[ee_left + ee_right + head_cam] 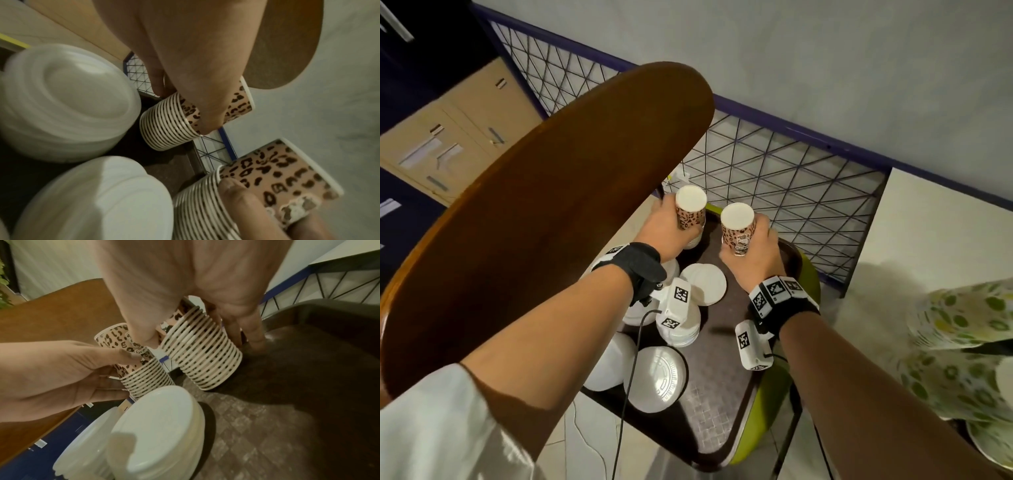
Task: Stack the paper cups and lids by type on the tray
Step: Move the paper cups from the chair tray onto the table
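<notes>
Two nested stacks of leopard-print paper cups, both bottoms-up, sit at the far end of the brown tray (709, 421). The left cup stack (690, 214) is at the tray's far-left corner; the right cup stack (738, 228) stands just beside it, apart by a small gap, further in along the tray's far edge. Nearer on the tray are the white lids: one small lid pile (703, 283) toward the middle, a taller lid pile (681, 325) behind the left wrist, and a large ribbed lid (658, 378) at the near-left side, with more white pieces partly hidden under the left forearm.

As a judgement, sorting is well along: cups are already nested into two columns, and joining them into one looks like the step left; whether the lids are fully grouped by type cannot be told.

The left hand (666, 229) wraps its thumb and fingers round the left cup stack's side. The right hand (753, 251) clasps the right cup stack likewise, fingers reaching down its far side. Both forearms extend forward over the tray.
</notes>
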Demonstrator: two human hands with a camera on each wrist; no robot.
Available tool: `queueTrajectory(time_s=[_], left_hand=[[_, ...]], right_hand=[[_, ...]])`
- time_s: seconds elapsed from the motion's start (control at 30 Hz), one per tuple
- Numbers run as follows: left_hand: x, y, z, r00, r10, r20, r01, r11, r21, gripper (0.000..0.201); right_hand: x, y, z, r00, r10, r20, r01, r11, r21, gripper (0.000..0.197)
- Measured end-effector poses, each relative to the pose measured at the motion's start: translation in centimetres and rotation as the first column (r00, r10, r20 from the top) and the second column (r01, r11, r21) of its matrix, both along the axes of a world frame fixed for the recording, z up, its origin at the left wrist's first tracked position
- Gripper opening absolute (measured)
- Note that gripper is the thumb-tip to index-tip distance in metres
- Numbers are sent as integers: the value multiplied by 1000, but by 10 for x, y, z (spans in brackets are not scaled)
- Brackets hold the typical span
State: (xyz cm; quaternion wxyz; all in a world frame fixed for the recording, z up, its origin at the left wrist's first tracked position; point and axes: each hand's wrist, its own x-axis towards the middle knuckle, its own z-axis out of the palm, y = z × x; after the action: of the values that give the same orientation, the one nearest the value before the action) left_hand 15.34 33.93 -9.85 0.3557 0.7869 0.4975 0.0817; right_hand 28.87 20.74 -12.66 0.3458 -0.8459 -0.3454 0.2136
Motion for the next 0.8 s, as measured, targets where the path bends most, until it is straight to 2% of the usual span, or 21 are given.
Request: queueTrajectory(time_s=[0.1,0.23,0.53,0.67,0.8], left_hand=[[8,-3,-1,996,-68,-50,69,997,16,74],[16,-5,-9,997,-72,-33,72,997,0,75],[23,1,-15,998,-48,-30,47,999,-13,83],[15,-8,-2,998,-6,58,6,1000,-6,78],[-4,-25,33,982,41,183,-49,998,43,73]], right_hand=[[2,-2,1,1000,-18,16,18,1000,-4,73],[3,1,2,999,-42,2,42,999,-16,75],[3,2,3,965,-215,-151,227,972,61,77],[1,-3,18,927,-287,-243,331,930,162,84],[-12,-17,53,883,-329,-334,417,876,241,92]])
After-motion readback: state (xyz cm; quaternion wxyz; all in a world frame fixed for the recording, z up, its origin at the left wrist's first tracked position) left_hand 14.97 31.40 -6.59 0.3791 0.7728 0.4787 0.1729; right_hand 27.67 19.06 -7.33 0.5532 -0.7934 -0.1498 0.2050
